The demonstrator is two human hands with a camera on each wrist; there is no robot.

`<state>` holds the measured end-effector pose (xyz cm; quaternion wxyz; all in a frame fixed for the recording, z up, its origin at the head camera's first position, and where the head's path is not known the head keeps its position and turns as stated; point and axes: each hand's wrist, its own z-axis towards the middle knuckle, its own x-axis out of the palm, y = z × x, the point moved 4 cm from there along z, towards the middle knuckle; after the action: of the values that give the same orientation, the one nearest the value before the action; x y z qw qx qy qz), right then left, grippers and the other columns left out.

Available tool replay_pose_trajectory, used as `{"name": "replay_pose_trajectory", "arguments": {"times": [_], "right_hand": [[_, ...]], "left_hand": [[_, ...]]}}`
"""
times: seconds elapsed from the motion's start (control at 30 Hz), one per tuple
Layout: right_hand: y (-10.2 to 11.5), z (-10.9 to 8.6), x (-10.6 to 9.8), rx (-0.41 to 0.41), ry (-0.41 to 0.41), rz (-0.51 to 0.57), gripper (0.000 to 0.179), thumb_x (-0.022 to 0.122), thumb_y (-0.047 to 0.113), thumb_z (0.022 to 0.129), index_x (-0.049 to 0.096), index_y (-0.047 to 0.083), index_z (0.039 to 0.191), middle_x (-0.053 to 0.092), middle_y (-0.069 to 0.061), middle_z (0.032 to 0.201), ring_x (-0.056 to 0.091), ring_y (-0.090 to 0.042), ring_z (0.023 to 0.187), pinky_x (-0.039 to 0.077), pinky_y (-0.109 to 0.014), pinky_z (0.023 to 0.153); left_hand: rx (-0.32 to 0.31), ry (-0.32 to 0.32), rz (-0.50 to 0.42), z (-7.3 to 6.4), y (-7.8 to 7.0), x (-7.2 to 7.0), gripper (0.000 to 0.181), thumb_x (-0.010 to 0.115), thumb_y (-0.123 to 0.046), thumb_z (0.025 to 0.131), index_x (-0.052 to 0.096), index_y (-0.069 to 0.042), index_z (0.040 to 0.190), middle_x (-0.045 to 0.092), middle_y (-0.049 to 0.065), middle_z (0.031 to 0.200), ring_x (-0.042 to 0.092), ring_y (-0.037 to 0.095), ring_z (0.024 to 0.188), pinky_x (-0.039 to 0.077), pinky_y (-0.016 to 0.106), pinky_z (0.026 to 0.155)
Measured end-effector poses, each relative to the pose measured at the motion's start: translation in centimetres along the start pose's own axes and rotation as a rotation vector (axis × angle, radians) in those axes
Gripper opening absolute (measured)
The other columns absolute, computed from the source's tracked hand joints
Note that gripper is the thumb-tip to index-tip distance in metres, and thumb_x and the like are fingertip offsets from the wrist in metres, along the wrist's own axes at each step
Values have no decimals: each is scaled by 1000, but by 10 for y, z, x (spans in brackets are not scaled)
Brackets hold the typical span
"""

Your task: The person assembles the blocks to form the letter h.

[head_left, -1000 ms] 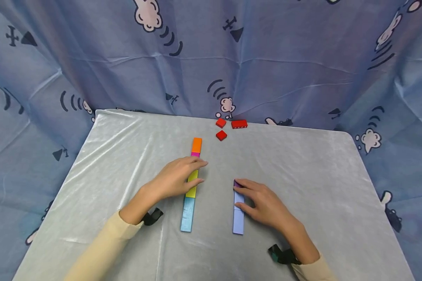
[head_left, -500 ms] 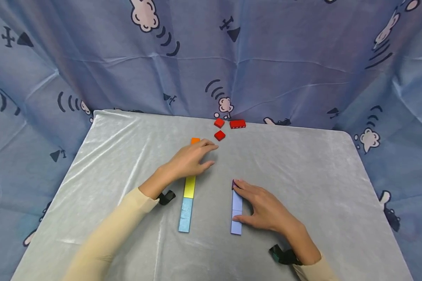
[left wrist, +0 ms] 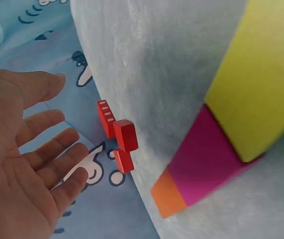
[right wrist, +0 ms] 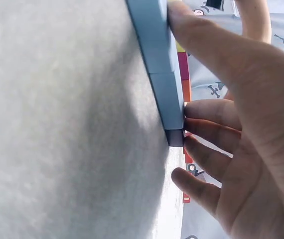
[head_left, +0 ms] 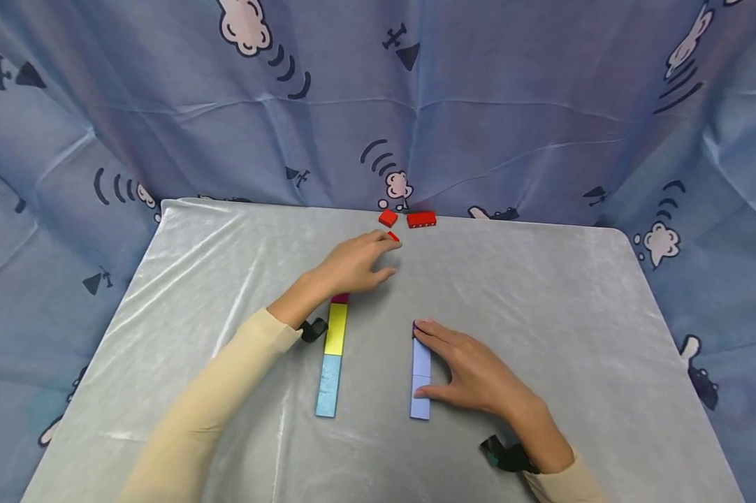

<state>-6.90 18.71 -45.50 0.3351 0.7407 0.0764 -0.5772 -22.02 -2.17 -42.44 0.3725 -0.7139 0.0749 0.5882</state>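
My left hand (head_left: 353, 264) is open above the far end of the left row of blocks, its fingertips overlapping a small red block (head_left: 393, 236) in the head view. That row has a light blue block (head_left: 328, 385), a yellow block (head_left: 336, 328), a magenta block (left wrist: 202, 159) and an orange block (left wrist: 168, 195), which the hand hides from the head camera. My right hand (head_left: 475, 370) rests with spread fingers along the right row, thumb at a periwinkle block (head_left: 420, 406) and fingertips by the dark purple block (right wrist: 175, 138) at its far end.
Another small red block (head_left: 388, 218) and a longer red block with white spots (head_left: 421, 220) lie at the table's back edge. A pale velvety cloth (head_left: 541, 293) covers the table. Behind hangs a patterned blue curtain (head_left: 510, 84).
My left hand has moved forward and right, from over the yellow and magenta blocks toward the red ones. My right thumb has slid nearer along the periwinkle row.
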Motion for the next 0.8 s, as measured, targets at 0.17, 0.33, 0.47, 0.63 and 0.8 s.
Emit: {"name": "replay_pose_trajectory", "arguments": {"times": [0.17, 0.33, 0.47, 0.63, 0.8], "right_hand": [[0, -1, 0, 7, -4, -12, 103, 88, 62, 77, 51, 10, 157, 49, -6, 166, 50, -28, 153, 50, -49, 119], [0, -2, 0, -16, -35, -36, 102, 89, 61, 76, 54, 8, 155, 51, -7, 164, 53, -29, 150, 52, -48, 117], [0, -3, 0, -35, -51, -44, 99, 89, 59, 77, 55, 6, 154, 52, -9, 163, 54, -30, 149, 52, -49, 116], [2, -3, 1, -53, -57, -54, 97, 89, 58, 78, 56, 4, 152, 53, -11, 162, 53, -31, 149, 51, -49, 118], [3, -4, 2, -51, -49, -52, 98, 88, 58, 78, 56, 3, 153, 52, -12, 163, 52, -31, 151, 50, -49, 119]], "left_hand": [[17, 15, 24, 16, -4, -2, 52, 68, -29, 103, 59, -10, 151, 60, 10, 152, 59, 27, 139, 51, 46, 118], [13, 21, 38, 32, -5, -1, 52, 67, -29, 103, 59, -10, 151, 60, 10, 150, 61, 26, 137, 53, 45, 116], [7, 30, 58, 45, -6, 1, 54, 67, -30, 104, 56, -10, 153, 59, 9, 149, 62, 26, 131, 55, 46, 111], [-8, 16, 72, 60, -5, 3, 53, 65, -29, 104, 55, -13, 154, 58, 9, 148, 62, 27, 130, 57, 47, 107], [-13, 13, 85, 75, -3, 9, 49, 63, -27, 105, 57, -13, 152, 59, 10, 148, 61, 26, 131, 56, 46, 109]]}}
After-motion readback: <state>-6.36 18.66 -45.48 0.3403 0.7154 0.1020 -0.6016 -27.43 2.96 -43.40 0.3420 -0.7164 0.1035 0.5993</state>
